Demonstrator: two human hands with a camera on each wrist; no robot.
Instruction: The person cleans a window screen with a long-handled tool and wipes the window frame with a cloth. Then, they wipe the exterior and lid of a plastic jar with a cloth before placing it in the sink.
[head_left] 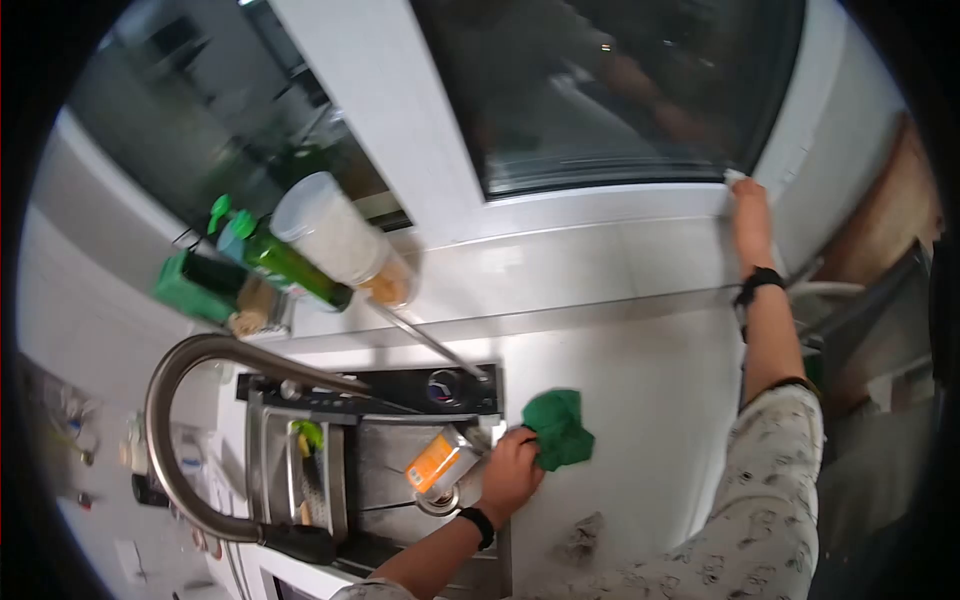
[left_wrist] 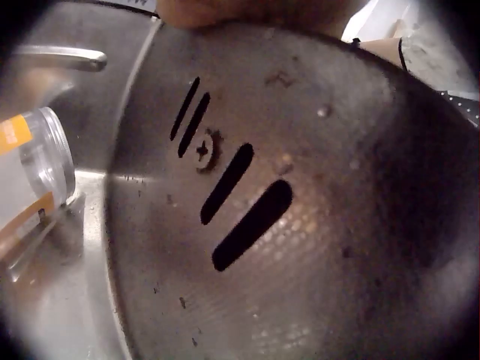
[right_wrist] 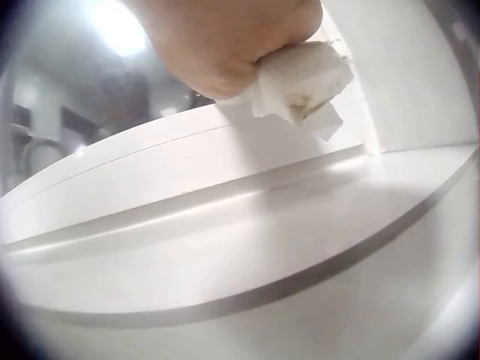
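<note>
Two hands of ours are at work, spread well apart. Our right hand [head_left: 752,215] is closed, its fingers curled round one folded white tissue [right_wrist: 304,79] with a brownish stain. It presses at the near right corner of one dark window pane [head_left: 620,120]; one white sill [head_left: 600,260] runs off to its left.

Our left hand [head_left: 513,475] lies at the sink's edge with bent fingers, the tips at the near side of one green cloth [head_left: 560,430]. We cannot tell whether they grip the cloth or merely rest on it. The cloth sits on the white counter [head_left: 650,400], just ahead and to the right of that hand.

To the left of our left hand is one sink [head_left: 385,435], where one clear jar [head_left: 436,465] with an orange label lies tilted beside one round drain [head_left: 437,500]. Four dark slots [left_wrist: 251,225] cut the sink wall below that hand. Farther left curves one tap [head_left: 162,420]. Ahead and left stand one green bottle [head_left: 295,265] and one tall tub [head_left: 325,225].
</note>
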